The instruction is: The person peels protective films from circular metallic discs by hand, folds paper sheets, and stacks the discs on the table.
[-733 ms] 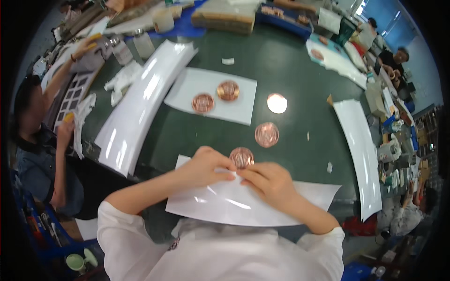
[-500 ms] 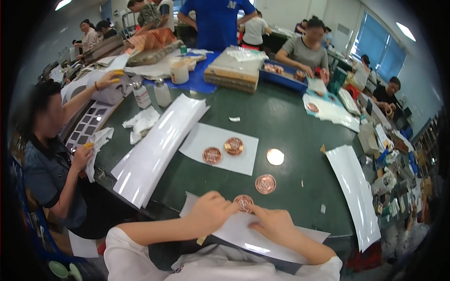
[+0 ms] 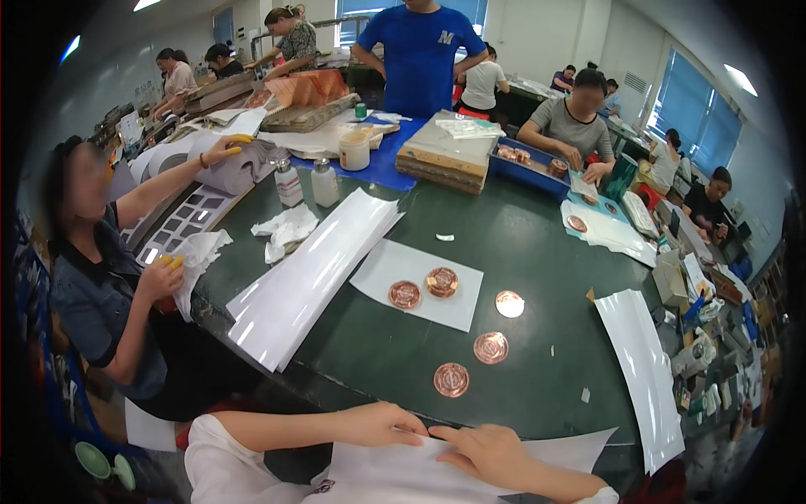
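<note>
At the near table edge, my left hand [image 3: 384, 424] pinches the upper edge of a glossy white sheet [image 3: 378, 466]. Close beside it, my right hand [image 3: 489, 452] grips the same edge, index finger stretched toward the left fingertips and thumb lying over the sheet. Just beyond my hands a round copper-coloured disc [image 3: 452, 380] lies flat on the table. Farther off are a second copper disc [image 3: 490, 347] and a shiny one [image 3: 509, 303] catching the light. A white paper [image 3: 457, 315] carries two stacks of copper discs [image 3: 405, 294].
Curled white sheets [image 3: 315, 273] lie left on the green table [image 3: 546, 252], with another sheet [image 3: 642, 378] at right. Bottles [image 3: 324, 183], a tub [image 3: 354, 151], boards [image 3: 445, 155] and a blue tray [image 3: 529, 172] stand behind. A person [image 3: 109, 286] works at left; others are beyond.
Both hands have drawn back toward me from the nearest copper disc, which now lies uncovered. They have come to the white sheet's edge. The whole view has shifted slightly.
</note>
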